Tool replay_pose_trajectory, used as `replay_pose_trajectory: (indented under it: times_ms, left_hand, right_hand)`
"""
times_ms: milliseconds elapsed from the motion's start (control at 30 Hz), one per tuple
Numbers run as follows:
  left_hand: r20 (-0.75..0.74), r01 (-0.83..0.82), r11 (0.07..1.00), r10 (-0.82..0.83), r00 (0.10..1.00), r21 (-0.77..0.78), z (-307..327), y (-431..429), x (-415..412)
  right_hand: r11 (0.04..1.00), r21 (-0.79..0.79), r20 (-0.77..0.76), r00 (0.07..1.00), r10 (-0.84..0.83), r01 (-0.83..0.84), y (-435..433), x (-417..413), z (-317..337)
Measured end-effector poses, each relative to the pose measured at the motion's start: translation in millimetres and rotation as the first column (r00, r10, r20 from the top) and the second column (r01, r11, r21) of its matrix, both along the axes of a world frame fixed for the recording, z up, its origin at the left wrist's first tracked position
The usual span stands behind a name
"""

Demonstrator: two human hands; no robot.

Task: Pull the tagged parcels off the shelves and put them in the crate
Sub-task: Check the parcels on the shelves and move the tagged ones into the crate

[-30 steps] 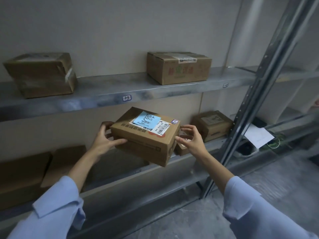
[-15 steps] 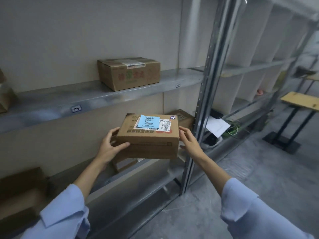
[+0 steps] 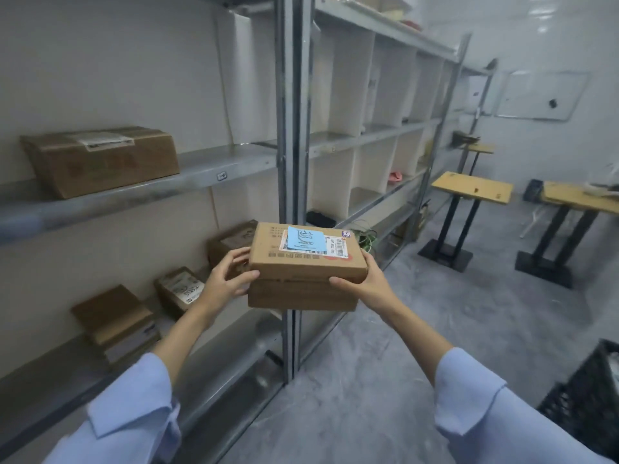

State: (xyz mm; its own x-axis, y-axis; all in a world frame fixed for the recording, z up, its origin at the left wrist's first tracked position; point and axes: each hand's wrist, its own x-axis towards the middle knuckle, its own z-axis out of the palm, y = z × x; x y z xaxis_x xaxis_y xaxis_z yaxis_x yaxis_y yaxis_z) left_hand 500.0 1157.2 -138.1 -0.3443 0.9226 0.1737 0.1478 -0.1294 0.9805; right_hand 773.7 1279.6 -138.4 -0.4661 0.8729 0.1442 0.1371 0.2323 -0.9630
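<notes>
Both the left hand (image 3: 225, 280) and the right hand (image 3: 370, 285) gripped the ends of the parcel (image 3: 306, 271), held in the air in front of the shelves (image 3: 201, 170) with its blue tag (image 3: 305, 241) on top, while the crate (image 3: 591, 405) stood on the floor at lower right, well apart.

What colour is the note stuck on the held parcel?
Light blue, with dark handwriting; the note tops the parcel in the head view.
</notes>
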Motion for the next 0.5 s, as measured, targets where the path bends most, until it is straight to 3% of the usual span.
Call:
replay_pose_trajectory:
  times_ms: [367,500]
  left_hand:
    - [-0.02,0.223,0.974,-0.222,0.975,0.033,25,79,155]
    - [-0.034,0.37,0.929,-0.369,0.929,0.018,28,105,200]
  right_hand:
    - [0.982,0.016,-0.04,0.981,-0.189,0.19,25,182,1]
    - [0.97,0.021,-0.038,0.97,-0.241,0.242,20,245,8]
